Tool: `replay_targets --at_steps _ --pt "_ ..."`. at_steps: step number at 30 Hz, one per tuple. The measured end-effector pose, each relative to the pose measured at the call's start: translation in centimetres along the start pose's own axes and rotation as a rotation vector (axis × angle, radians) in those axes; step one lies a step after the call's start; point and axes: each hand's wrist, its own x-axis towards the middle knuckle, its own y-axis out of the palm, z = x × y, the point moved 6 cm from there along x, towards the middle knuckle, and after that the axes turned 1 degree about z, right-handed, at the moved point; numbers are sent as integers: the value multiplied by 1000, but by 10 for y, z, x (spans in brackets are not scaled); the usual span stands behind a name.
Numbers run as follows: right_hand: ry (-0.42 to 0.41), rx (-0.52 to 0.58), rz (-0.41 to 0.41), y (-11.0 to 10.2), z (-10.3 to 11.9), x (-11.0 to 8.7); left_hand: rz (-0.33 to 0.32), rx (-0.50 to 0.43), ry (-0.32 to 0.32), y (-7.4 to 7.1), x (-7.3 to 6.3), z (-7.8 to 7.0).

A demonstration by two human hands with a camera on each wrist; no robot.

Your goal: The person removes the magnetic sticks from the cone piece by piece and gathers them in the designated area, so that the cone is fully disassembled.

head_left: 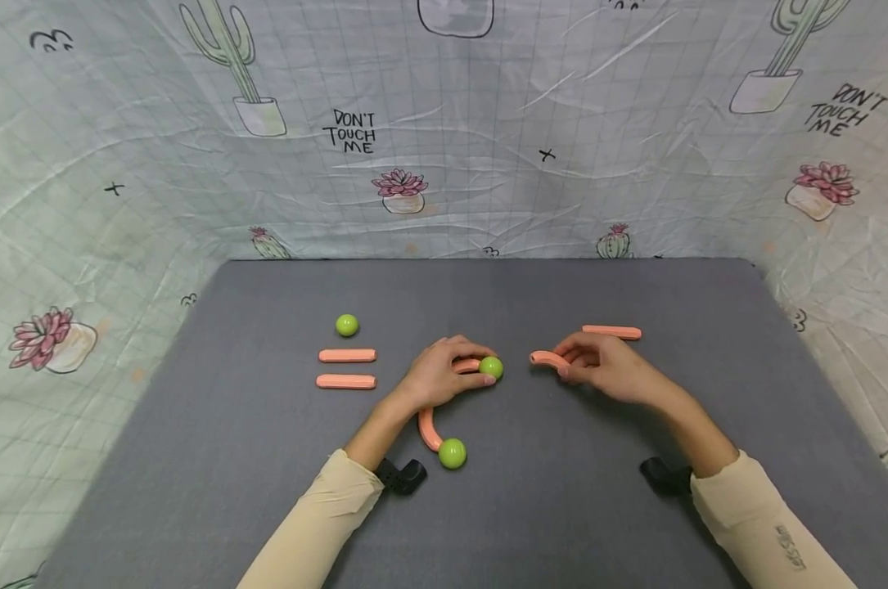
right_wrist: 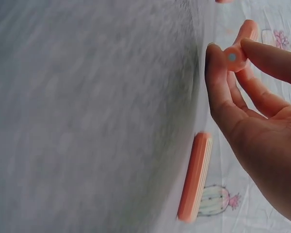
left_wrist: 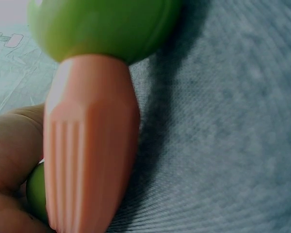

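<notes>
My left hand (head_left: 441,372) pinches a green ball (head_left: 491,368) between thumb and fingers. A curved orange rod (head_left: 466,366) reaches from that ball back under the palm. Below the hand, another curved orange rod (head_left: 429,429) meets a second green ball (head_left: 453,454); they fill much of the left wrist view, as ball (left_wrist: 104,29) and ridged rod (left_wrist: 89,145). Whether the two rods join beneath the hand is hidden. To the right, my right hand (head_left: 607,366) pinches a short curved orange rod (head_left: 547,358), its end with a pale dot facing the right wrist camera.
Two straight orange rods (head_left: 348,355) lie parallel on the grey table (head_left: 532,507), left of my left hand. Behind them sits a loose green ball (head_left: 347,325). One more straight rod (head_left: 613,332) lies just beyond my right hand. A printed cloth (head_left: 488,106) hangs around the table.
</notes>
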Motion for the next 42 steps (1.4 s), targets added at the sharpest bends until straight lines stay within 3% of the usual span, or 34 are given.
replay_targets --at_steps 9,17,24,32,42 --pt "-6 131 32 -8 -5 -17 -1 10 2 3 0 3" --pt "136 206 61 -14 -14 -31 7 5 0 3 2 5" --pt "192 216 65 -17 -22 -38 -5 8 10 1 3 3" --pt "159 196 14 -27 -31 -50 -5 8 12 1 3 4" --pt "238 227 -11 -38 -50 -60 -5 6 4 2 1 5"
